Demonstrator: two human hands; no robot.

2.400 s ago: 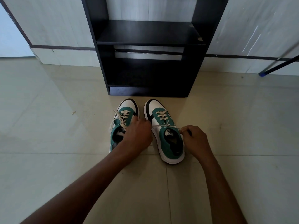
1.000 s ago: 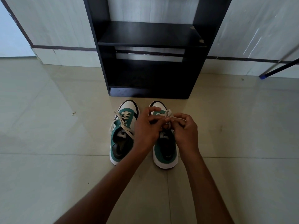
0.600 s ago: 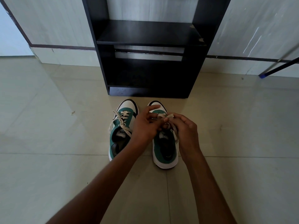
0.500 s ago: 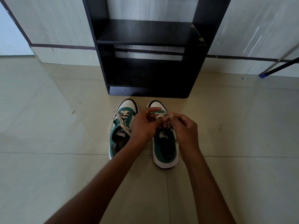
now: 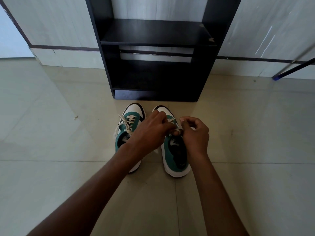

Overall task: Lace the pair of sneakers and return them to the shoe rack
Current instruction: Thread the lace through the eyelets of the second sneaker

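Currently the knot-tying step on the right sneaker (image 5: 175, 155), looks like. Both sneakers sit side by side on the tiled floor (image 5: 51, 133), toes toward the black shoe rack (image 5: 156, 53), just in front of its base, not on it. The left hand (image 5: 150, 133) reaches across and pinches the lace (image 5: 177, 131) over the right sneaker's tongue; the right hand (image 5: 196, 135) is curled, fingers closed on the same lace from the other side. The hands meet above the top eyelets, and the exact knot shape is hidden under the fingers. The left sneaker (image 5: 127, 133) is laced through its eyelets, ends hanging loose down its outer side, no bow visible; part of it is covered by the left forearm.

Progress guess: roughly mid-task, 1 knot in hand, 1 shoe untied, 2 shoes to shelve.

Next move likely calls for pulling the 2 lace ends apart to cinch, keeping tension so the loop doesn't slip. Then the same on the left sneaker, then lifting the pair onto a rack shelf; both visible shelves look free.
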